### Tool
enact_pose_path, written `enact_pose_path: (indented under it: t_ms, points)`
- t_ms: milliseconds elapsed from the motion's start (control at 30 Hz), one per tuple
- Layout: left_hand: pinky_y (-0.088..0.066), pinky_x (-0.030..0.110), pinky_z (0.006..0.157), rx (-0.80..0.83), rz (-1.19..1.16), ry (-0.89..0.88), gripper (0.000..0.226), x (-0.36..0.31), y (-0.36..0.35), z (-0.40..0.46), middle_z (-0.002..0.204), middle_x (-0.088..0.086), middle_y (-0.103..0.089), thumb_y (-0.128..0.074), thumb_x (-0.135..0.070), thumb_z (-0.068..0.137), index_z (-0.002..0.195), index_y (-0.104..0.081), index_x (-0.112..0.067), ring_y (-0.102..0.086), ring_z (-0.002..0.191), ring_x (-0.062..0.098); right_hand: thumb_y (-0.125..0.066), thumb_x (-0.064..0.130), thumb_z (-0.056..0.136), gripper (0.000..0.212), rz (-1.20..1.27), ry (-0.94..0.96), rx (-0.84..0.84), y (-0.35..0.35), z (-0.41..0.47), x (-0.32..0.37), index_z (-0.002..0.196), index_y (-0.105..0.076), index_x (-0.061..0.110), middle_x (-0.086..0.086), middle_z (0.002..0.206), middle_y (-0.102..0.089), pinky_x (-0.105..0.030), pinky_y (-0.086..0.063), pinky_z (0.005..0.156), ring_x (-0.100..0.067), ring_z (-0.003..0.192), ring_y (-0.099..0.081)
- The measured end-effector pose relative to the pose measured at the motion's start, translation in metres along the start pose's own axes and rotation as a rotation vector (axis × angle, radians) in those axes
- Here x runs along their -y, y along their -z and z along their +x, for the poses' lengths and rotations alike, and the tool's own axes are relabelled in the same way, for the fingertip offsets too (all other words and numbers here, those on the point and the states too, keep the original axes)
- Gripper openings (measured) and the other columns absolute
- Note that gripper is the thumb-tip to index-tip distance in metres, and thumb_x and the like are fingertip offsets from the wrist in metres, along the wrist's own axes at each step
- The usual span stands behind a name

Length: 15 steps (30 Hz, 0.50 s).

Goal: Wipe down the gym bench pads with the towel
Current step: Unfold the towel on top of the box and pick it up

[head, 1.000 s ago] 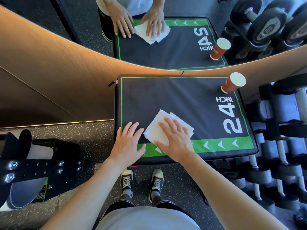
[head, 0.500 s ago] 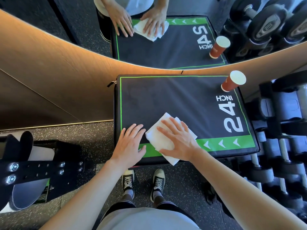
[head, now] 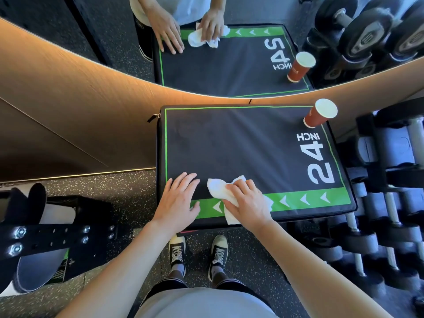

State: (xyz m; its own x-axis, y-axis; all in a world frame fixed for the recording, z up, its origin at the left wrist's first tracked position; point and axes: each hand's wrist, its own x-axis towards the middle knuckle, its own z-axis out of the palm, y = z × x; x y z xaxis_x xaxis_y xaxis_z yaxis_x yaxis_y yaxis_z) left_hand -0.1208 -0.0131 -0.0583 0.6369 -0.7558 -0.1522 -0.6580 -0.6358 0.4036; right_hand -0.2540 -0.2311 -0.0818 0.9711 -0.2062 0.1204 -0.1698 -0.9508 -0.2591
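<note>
A black pad [head: 241,148] with green trim and "24 INCH" lettering lies in front of me. A white towel [head: 218,188] sits bunched at its near edge, over the green arrow strip. My right hand [head: 249,201] lies on the towel with fingers curled into the cloth, gripping it. My left hand [head: 180,198] rests flat on the pad just left of the towel, fingers straight and spread.
A red paper cup [head: 317,117] stands on the pad's far right corner. A dumbbell rack [head: 390,180] fills the right side. A mirror [head: 229,53] above a wooden wall shows the scene reflected. Black gym equipment [head: 34,237] sits on the floor at left.
My right hand has gone from flat on the spread towel to curled, bunching the towel and drawing it toward the near edge. My left hand has stayed in place.
</note>
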Motion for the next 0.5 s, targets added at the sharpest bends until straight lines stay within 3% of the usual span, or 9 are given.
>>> enact_pose_path:
  t_ms: [100, 167, 300, 400, 500]
  points:
    - [-0.022, 0.053, 0.13, -0.005, 0.001, -0.001, 0.065, 0.001, -0.001, -0.001, 0.167, -0.003, -0.034, -0.063, -0.031, 0.096, 0.158, -0.045, -0.018, -0.024, 0.158, 0.021, -0.056, 0.053, 0.097, 0.041, 0.007, -0.08, -0.023, 0.007, 0.016, 0.003, 0.112, -0.066, 0.017, 0.002, 0.102, -0.058, -0.035, -0.048, 0.053, -0.025, 0.091, -0.053]
    - [-0.021, 0.052, 0.131, -0.012, -0.001, 0.001, 0.066, 0.001, -0.002, -0.002, 0.167, -0.003, -0.035, -0.064, -0.031, 0.096, 0.158, -0.045, -0.018, -0.024, 0.159, 0.021, -0.061, 0.051, 0.095, 0.039, 0.019, -0.156, -0.057, 0.009, 0.025, 0.006, 0.111, -0.067, 0.017, 0.002, 0.1, -0.058, -0.031, -0.042, 0.052, -0.024, 0.091, -0.054]
    - [-0.018, 0.05, 0.131, -0.023, -0.018, 0.005, 0.066, 0.0, -0.002, -0.002, 0.167, -0.004, -0.035, -0.064, -0.029, 0.095, 0.157, -0.045, -0.018, -0.025, 0.158, 0.021, -0.062, 0.058, 0.093, 0.046, -0.081, -0.217, 0.009, 0.0, 0.028, 0.008, 0.118, -0.065, 0.02, 0.0, 0.115, -0.059, -0.044, -0.045, 0.083, -0.029, 0.102, -0.053]
    - [-0.016, 0.049, 0.132, -0.026, -0.02, 0.003, 0.067, 0.002, -0.004, -0.003, 0.168, -0.005, -0.034, -0.064, -0.03, 0.096, 0.158, -0.044, -0.019, -0.023, 0.159, 0.02, -0.062, 0.063, 0.088, 0.052, -0.07, -0.161, -0.045, -0.001, 0.02, 0.008, 0.121, -0.065, 0.022, 0.002, 0.125, -0.058, -0.056, -0.037, 0.109, -0.029, 0.113, -0.051]
    - [-0.017, 0.05, 0.132, -0.026, -0.024, 0.001, 0.067, 0.004, -0.005, -0.003, 0.168, -0.005, -0.035, -0.064, -0.029, 0.095, 0.158, -0.044, -0.019, -0.024, 0.159, 0.02, -0.065, 0.062, 0.087, 0.057, -0.042, -0.083, -0.066, -0.001, 0.013, 0.002, 0.128, -0.064, 0.022, 0.002, 0.134, -0.056, -0.056, -0.031, 0.115, -0.028, 0.125, -0.049]
